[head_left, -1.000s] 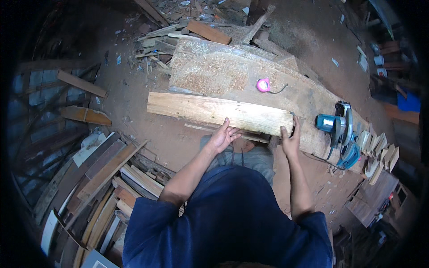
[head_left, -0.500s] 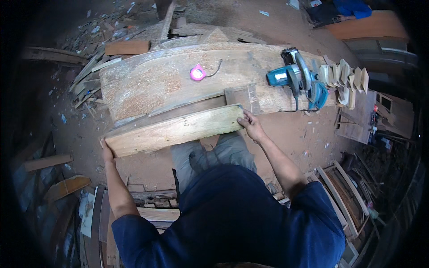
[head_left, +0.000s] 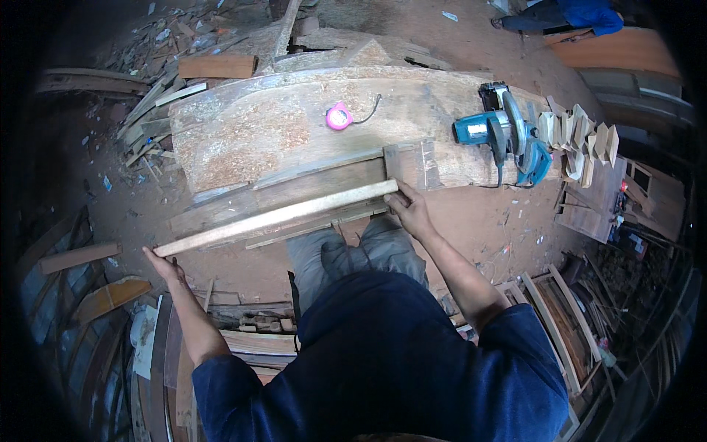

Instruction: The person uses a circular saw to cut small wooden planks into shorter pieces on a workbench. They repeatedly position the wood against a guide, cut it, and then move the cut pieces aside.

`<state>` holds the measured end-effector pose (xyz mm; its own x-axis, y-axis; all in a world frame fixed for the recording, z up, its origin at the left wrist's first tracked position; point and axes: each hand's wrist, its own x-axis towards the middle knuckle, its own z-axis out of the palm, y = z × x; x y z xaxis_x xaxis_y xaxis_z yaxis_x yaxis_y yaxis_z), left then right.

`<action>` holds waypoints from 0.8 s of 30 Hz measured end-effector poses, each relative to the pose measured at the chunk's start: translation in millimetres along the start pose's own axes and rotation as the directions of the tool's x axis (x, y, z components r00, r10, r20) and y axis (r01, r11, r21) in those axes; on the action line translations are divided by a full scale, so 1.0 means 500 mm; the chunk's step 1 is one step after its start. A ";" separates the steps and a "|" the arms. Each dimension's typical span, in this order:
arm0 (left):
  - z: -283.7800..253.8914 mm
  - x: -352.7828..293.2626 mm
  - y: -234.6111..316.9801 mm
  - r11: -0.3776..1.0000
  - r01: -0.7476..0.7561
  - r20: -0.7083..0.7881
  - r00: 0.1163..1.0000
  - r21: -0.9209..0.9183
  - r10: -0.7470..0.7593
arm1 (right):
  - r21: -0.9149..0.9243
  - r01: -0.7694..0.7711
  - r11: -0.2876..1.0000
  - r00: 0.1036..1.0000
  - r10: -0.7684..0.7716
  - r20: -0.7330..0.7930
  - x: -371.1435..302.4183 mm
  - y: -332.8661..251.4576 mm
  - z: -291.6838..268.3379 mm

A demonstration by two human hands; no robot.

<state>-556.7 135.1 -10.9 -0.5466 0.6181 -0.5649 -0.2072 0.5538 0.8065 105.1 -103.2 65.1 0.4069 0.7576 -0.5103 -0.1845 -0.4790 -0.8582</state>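
A long pale wooden plank (head_left: 280, 216) spans my two hands in front of my thighs, its narrow edge facing up. My left hand (head_left: 169, 267) holds its left end, which sits lower and nearer to me. Around the right end, my right hand (head_left: 412, 212) grips with the thumb on the near side; some of its fingers are hidden. Just beyond lies a wide wooden work board (head_left: 294, 96) strewn with sawdust. On it rest a pink tape measure (head_left: 339, 116) with a dark strap and a teal circular saw (head_left: 504, 132).
Small wooden offcuts (head_left: 582, 140) are piled right of the saw. A brown wood block (head_left: 218, 67) and scrap lie at the far left. Wooden frames (head_left: 556, 324) lean at the near right. A person in blue (head_left: 589, 16) is at the far right.
The plank has been turned from its broad face onto its narrow edge. My left hand has moved slightly left and nearer, its palm now more upturned.
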 end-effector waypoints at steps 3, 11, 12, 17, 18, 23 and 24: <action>0.034 -0.060 0.055 0.996 0.051 0.035 0.998 -0.068 -0.049 | 0.030 0.079 0.996 0.997 -0.079 -0.011 -0.011 -0.021 0.024; -0.073 -0.002 -0.049 0.975 0.030 0.097 0.994 0.219 -0.052 | -0.620 0.141 0.772 0.989 -0.136 0.056 -0.006 0.011 0.026; -0.077 -0.007 -0.065 0.959 -0.011 0.111 0.994 0.282 -0.021 | -0.595 0.117 0.795 0.993 -0.109 0.050 -0.006 0.015 0.027; -0.125 0.038 -0.112 0.878 -0.018 -0.027 0.999 0.478 0.035 | -0.457 0.181 0.871 0.978 -0.108 0.181 -0.010 0.051 0.074; -0.115 0.041 -0.121 0.886 -0.009 0.027 1.000 0.463 -0.005 | -0.514 0.192 0.836 0.974 -0.098 0.204 -0.015 0.041 0.084; -0.039 -0.004 -0.141 0.766 -0.150 0.178 0.983 0.625 0.048 | -0.755 0.191 0.627 0.898 -0.422 -0.124 0.006 -0.002 0.049; -0.030 -0.018 -0.126 0.680 -0.173 0.175 0.982 0.713 0.066 | -0.824 0.146 0.547 0.849 -0.497 -0.180 0.010 0.012 0.040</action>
<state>-550.9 86.1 -54.0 -0.4087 0.7413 -0.5324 0.5316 0.6675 0.5213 88.2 -93.2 56.4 0.5984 0.8012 0.0036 0.6956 -0.5173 -0.4985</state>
